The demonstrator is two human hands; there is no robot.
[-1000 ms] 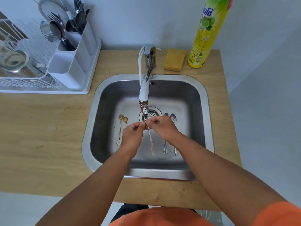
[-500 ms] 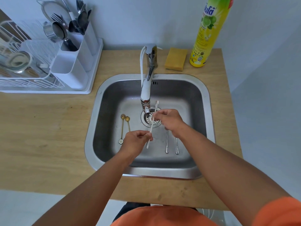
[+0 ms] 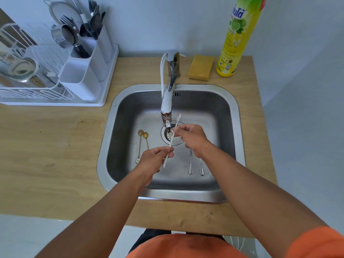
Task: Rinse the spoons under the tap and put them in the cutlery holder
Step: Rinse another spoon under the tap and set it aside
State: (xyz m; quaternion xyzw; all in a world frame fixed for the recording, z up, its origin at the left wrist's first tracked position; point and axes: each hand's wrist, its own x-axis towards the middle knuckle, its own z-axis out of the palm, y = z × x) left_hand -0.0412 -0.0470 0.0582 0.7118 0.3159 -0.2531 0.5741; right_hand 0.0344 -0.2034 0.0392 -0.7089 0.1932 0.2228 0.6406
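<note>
At the bench's back-left corner the rack (image 3: 28,90) carries the holder (image 3: 87,71), its rear slots full of cutlery. In the sink (image 3: 240,138), near the left wall, two gold spoons (image 3: 139,146) lie side by side. My left hand (image 3: 152,162) pinches the lower end of a white spoon (image 3: 172,138), which slants up and right beneath the tap (image 3: 168,101). My right hand (image 3: 193,138) pinches the same spoon higher up, over the drain (image 3: 167,135). Just right of that, two steel spoons (image 3: 196,166) lie on the sink floor, bowls hidden under my wrist. A sponge (image 3: 200,68) and a bottle (image 3: 236,40) stand along the back edge.
</note>
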